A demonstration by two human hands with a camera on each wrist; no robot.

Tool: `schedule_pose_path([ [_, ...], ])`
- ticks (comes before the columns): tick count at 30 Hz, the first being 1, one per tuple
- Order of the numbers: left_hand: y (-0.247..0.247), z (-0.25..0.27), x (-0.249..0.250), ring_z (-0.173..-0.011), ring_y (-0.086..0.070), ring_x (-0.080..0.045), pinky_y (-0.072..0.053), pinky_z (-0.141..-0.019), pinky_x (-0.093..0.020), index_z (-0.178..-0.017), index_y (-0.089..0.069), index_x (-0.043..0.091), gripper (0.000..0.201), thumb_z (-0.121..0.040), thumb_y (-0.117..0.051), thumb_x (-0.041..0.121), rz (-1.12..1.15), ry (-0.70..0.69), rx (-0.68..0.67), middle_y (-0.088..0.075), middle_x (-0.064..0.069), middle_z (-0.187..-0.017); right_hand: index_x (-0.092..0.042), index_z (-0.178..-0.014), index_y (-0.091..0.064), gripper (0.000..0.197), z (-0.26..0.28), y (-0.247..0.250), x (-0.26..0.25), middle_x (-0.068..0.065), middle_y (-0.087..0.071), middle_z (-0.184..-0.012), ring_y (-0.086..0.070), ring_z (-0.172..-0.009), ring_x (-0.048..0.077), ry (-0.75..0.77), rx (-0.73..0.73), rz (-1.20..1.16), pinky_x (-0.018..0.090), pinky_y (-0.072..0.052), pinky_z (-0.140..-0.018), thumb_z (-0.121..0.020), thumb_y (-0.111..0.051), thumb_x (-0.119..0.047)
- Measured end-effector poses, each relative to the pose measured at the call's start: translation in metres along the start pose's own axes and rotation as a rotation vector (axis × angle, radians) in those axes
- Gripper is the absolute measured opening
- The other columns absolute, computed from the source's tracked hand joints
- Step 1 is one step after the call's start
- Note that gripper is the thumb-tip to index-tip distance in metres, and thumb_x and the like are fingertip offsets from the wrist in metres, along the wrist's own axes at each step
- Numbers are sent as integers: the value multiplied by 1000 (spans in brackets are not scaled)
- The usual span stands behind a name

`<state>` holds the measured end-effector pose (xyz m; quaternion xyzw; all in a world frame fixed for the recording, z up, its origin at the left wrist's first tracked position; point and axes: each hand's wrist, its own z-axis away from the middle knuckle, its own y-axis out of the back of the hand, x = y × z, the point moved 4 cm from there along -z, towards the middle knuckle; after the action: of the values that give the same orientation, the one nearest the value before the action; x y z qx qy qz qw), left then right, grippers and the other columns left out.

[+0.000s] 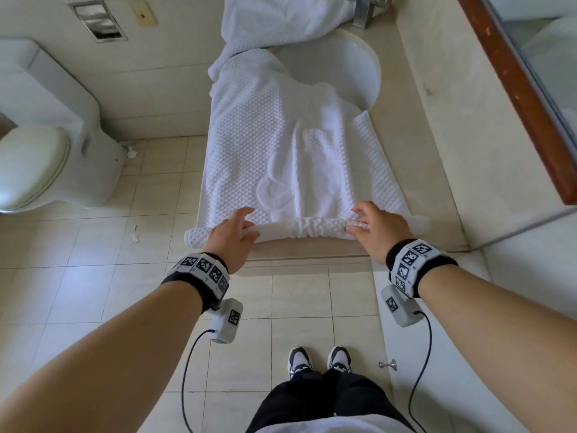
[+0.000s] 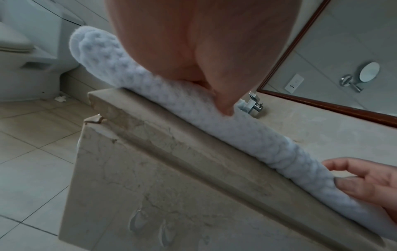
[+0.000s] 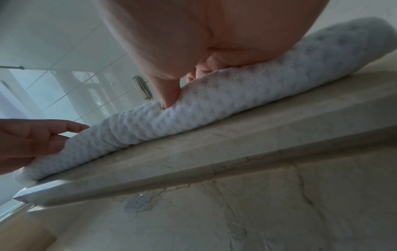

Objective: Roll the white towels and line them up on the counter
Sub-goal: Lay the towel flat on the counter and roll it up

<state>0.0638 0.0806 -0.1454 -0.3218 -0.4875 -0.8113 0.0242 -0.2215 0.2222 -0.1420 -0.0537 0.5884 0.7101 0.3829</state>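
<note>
A white waffle-weave towel (image 1: 249,145) lies lengthwise on the beige stone counter (image 1: 437,151). Its near end is wound into a thin roll (image 1: 312,231) along the counter's front edge. My left hand (image 1: 232,234) rests on the left part of the roll, fingers stretched over it and thumb against its front (image 2: 223,105). My right hand (image 1: 371,226) grips the right part, with fingers curled over the top and the thumb dug into the front (image 3: 169,100). The left end of the roll (image 2: 86,44) overhangs the counter corner. A second white towel (image 1: 281,17) lies heaped at the far end.
The spread towel partly covers a white sink basin (image 1: 352,67), and a chrome faucet (image 1: 365,10) stands behind it. A wood-framed mirror (image 1: 515,89) runs along the right. A toilet (image 1: 37,164) stands on the tiled floor to the left, below the counter's left edge.
</note>
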Motion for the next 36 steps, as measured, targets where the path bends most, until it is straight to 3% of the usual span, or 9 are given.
schedule_pose_path([
  [7, -1, -4, 5, -92, -64, -17, -53, -74, -34, -137, -42, 35, 40, -99, -54, 33, 85, 112, -48, -64, 10, -121, -33, -127, -45, 46, -6, 13, -1, -5, -66, -118, -64, -101, 20, -70, -121, 36, 38, -50, -94, -90, -59, -57],
  [14, 1, -23, 4, -93, -64, -16, -49, -66, -26, -133, -48, 32, 43, -93, -63, 25, 203, 173, 7, -63, 11, -107, -35, -125, -45, 44, -17, 15, -1, -8, -64, -116, -63, -99, 18, -101, -141, 42, 41, -48, -97, -89, -61, -55],
  [17, 6, -27, 5, -100, -58, -15, -47, -74, -26, -136, -43, 36, 56, -88, -71, 25, 169, 162, 80, -58, 10, -107, -35, -118, -51, 43, -23, 17, -2, -10, -65, -104, -61, -98, 16, -105, -83, 33, 42, -49, -94, -84, -68, -55],
  [19, 10, -28, 7, -108, -51, -15, -47, -91, -37, -136, -41, 42, 61, -86, -73, 29, 100, 154, 128, -54, 16, -104, -33, -113, -55, 42, -24, 21, -5, -13, -62, -98, -56, -101, 17, -73, 15, 69, 42, -49, -92, -80, -72, -53],
  [21, 13, -25, 16, -107, -43, -12, -36, -102, -39, -136, -43, 44, 58, -88, -71, 29, 22, 151, 179, -51, 21, -98, -30, -112, -58, 39, -23, 22, -12, -11, -62, -101, -52, -104, 19, -16, 99, 142, 42, -47, -90, -81, -74, -48],
  [23, 14, -21, 27, -103, -41, -13, -31, -102, -36, -137, -45, 44, 52, -92, -65, 26, -38, 145, 213, -51, 24, -91, -26, -112, -59, 31, -20, 17, -19, -8, -61, -98, -54, -101, 20, 33, 126, 159, 39, -48, -86, -86, -72, -35],
  [26, 7, -12, 31, -102, -48, -15, -39, -103, -43, -146, -43, 37, 53, -97, -58, 23, -54, 88, 244, -55, 25, -88, -23, -115, -60, 25, -13, 6, -21, -5, -63, -95, -56, -96, 20, 66, 156, 138, 35, -49, -80, -91, -67, -24],
  [29, 1, -3, 27, -107, -53, -18, -39, -102, -46, -147, -44, 29, 50, -98, -55, 27, -71, -5, 299, -69, 16, -100, -22, -118, -61, 27, -4, -1, -19, -4, -68, -100, -56, -97, 22, 109, 206, 191, 36, -48, -80, -91, -64, -25],
  [36, -15, 13, 21, -126, -42, -14, -30, -111, -40, -148, -42, 28, 65, -89, -67, 40, -142, -65, 342, -65, 17, -121, -22, -126, -58, 45, 8, -6, -10, -5, -68, -114, -54, -111, 22, 172, 212, 264, 37, -46, -93, -83, -71, -30],
])
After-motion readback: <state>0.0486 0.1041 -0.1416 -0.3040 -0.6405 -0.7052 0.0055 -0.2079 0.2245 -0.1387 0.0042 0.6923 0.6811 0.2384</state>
